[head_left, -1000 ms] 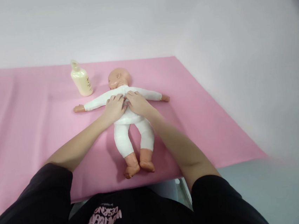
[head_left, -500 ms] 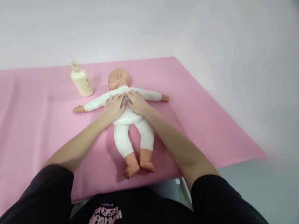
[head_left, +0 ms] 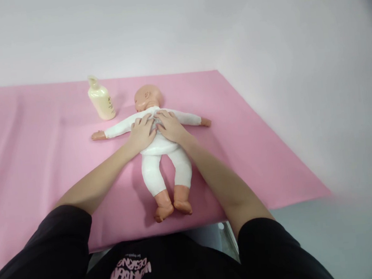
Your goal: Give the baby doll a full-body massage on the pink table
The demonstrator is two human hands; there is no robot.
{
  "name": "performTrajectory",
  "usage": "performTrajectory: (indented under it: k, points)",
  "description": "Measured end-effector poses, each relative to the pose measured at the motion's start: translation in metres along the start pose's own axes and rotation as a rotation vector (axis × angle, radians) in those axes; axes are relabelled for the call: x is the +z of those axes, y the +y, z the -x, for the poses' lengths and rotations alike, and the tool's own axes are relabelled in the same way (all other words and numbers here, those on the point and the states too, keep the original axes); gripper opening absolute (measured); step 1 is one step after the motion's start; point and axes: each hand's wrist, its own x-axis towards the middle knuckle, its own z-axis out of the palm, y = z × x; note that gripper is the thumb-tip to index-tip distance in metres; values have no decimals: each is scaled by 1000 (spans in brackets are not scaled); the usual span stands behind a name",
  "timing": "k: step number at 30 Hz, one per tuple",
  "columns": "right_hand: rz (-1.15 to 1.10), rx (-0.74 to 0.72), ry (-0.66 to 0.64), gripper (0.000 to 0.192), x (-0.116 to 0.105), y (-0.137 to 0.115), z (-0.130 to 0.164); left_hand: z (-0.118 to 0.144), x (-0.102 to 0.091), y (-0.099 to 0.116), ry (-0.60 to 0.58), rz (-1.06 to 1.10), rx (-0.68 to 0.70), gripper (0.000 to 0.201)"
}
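Observation:
A baby doll point(head_left: 159, 148) in a white top and trousers lies face down, its bald head turned to the left and its arms spread wide. My left hand point(head_left: 142, 132) rests flat on the left of the doll's back, fingers stretched toward the shoulders. On the right of the back lies my right hand point(head_left: 171, 125), also with its fingers out. Both thumbs point inward, close to each other over the spine. Neither hand grips anything; the palms' undersides are hidden. The doll's bare feet point toward me.
A pale yellow pump bottle point(head_left: 102, 102) stands to the left of the doll's head. Pink cloth point(head_left: 250, 164) covers the table, with folds at the left and an edge slanting down the right. Behind it rises a white wall point(head_left: 168, 27).
Both hands stay on the doll's back, with only a very slight shift of the fingers. The doll and the bottle have not moved.

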Motion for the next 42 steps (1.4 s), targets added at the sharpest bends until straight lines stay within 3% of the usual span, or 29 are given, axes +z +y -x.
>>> performTrajectory:
  k: [4, 9, 17, 34, 42]
  points:
    - [-18, 5, 19, 48, 1, 1, 0, 0, 0, 0, -2, -1, -5, 53]
    - [-21, 139, 39, 62, 6, 2, 0, 0, 2, 0, 5, 6, -33, 56]
    - [-79, 227, -88, 74, 4, 10, -1, 0, 7, -2, 34, 39, -72, 63]
    - [-145, 231, -53, 72, 11, 40, -6, -4, 7, -13, 29, 37, -138, 67]
    - [-72, 213, 58, 63, 14, 52, -4, -4, 4, -14, 48, 8, -124, 64]
